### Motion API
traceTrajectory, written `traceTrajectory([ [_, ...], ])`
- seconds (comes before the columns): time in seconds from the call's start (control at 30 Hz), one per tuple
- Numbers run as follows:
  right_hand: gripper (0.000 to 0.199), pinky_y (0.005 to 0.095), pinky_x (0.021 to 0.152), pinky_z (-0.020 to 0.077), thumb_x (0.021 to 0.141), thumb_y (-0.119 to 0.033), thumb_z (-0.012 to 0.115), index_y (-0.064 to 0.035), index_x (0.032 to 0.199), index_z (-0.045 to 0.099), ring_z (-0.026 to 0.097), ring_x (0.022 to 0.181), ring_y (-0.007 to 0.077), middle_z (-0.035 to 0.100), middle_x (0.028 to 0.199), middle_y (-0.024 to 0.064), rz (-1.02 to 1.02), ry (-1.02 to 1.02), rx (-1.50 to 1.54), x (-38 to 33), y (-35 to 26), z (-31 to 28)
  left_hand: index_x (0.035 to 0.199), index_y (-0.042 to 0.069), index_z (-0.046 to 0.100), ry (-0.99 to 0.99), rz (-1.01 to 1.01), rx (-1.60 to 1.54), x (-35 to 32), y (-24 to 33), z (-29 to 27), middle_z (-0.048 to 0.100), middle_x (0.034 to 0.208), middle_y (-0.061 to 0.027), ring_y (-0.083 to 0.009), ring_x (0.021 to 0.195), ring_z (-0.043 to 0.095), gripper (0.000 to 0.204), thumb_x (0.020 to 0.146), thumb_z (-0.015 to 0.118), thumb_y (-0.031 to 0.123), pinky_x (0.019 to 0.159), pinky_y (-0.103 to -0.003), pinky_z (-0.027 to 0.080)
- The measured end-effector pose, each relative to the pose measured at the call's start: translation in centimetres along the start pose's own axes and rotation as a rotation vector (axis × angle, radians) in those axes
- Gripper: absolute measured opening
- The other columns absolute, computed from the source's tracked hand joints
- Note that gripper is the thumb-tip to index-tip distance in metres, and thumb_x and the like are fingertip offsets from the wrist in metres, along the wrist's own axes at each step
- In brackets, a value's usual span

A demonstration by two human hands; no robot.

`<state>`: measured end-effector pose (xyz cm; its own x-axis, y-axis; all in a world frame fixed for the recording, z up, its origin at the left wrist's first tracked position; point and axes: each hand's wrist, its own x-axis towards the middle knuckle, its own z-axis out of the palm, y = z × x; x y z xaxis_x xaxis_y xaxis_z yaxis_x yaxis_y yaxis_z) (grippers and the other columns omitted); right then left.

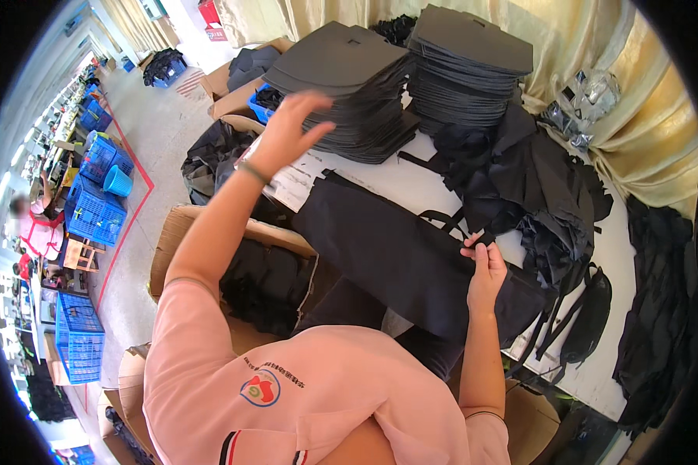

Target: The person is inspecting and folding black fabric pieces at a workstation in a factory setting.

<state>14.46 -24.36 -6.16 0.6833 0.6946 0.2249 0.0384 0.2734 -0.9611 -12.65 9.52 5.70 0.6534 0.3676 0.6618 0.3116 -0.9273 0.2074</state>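
Note:
A long black fabric piece (395,240), perhaps a bag, lies across my lap and the table's near edge. My right hand (486,271) pinches a thin black strap (479,241) at its far edge, thumb and fingertips together. Raised at the left, my left hand (288,132) has its fingers apart and holds nothing. It is in front of a tall stack of black flat panels (337,58); whether it touches them I cannot tell. A loop of black cord (440,218) rises from the fabric piece's far edge.
A second panel stack (473,46) stands farther back on the white table (419,172). Loose black fabric (520,178) heaps at the right, near a black pouch (589,316). A cardboard box (177,244) stands at my left. Blue crates (97,213) line the aisle, where another person (43,229) sits.

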Motion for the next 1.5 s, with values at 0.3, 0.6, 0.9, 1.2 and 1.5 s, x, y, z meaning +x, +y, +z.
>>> traceTrajectory([
  [0.3, 0.016, 0.0246, 0.075, 0.0533, 0.101, -0.007, 0.057, 0.0023, 0.110, 0.066, 0.063, 0.079, 0.0096, 0.068, 0.095, 0.0058, 0.064, -0.232, -0.001, 0.1, -2.5, 2.4, 0.140, 0.011, 0.052, -0.379, -0.045, 0.183, 9.4, -7.0, 1.9, 0.062, 0.132, -0.0168, -0.0362, 0.121, 0.059, 0.053, 0.097, 0.062, 0.040, 0.101, -0.042, 0.047],
  [0.6, 0.013, 0.0206, 0.063, 0.0499, 0.098, -0.008, 0.063, 0.0014, 0.107, 0.067, 0.061, 0.073, 0.0056, 0.067, 0.089, 0.0031, 0.107, -0.180, -0.016, 0.7, -1.5, 3.4, 0.128, 0.007, 0.059, 0.090, -0.207, 0.107, 8.0, -1.1, -0.4, 0.067, 0.103, -0.0249, -0.0428, 0.090, 0.067, 0.034, 0.095, 0.051, 0.011, 0.079, -0.047, 0.054],
  [0.9, 0.006, 0.0228, 0.053, 0.0393, 0.090, -0.002, 0.070, 0.0020, 0.091, 0.066, 0.048, 0.057, 0.0042, 0.058, 0.075, 0.0017, -0.311, 0.052, -0.253, 4.0, -5.0, 4.7, 0.120, -0.002, 0.062, 0.015, -0.142, -0.576, -1.3, 16.5, -1.2, 0.060, 0.076, -0.0107, -0.0127, 0.066, 0.056, 0.028, 0.094, 0.051, -0.001, 0.063, -0.028, 0.046],
  [1.2, 0.004, 0.0255, 0.063, 0.0441, 0.089, 0.002, 0.068, -0.0013, 0.092, 0.068, 0.056, 0.071, 0.0097, 0.060, 0.083, 0.0037, -0.143, -0.104, -0.169, 2.4, -3.8, 3.1, 0.134, 0.000, 0.058, -0.631, 0.049, -1.105, -2.9, 16.8, 1.1, 0.064, 0.117, -0.0142, -0.0210, 0.101, 0.061, 0.048, 0.094, 0.065, 0.025, 0.093, -0.036, 0.047],
  [1.5, 0.036, 0.0280, 0.067, 0.0429, 0.105, -0.039, 0.053, -0.0042, 0.103, 0.063, 0.049, 0.077, 0.0083, 0.052, 0.088, -0.0040, 0.518, -0.519, 0.208, 1.1, -6.7, 1.3, 0.104, 0.003, 0.066, -0.126, 0.066, -0.619, -3.3, 20.7, 8.7, 0.064, 0.096, -0.0098, -0.0236, 0.086, 0.064, 0.027, 0.079, 0.075, -0.002, 0.078, -0.032, 0.051],
])
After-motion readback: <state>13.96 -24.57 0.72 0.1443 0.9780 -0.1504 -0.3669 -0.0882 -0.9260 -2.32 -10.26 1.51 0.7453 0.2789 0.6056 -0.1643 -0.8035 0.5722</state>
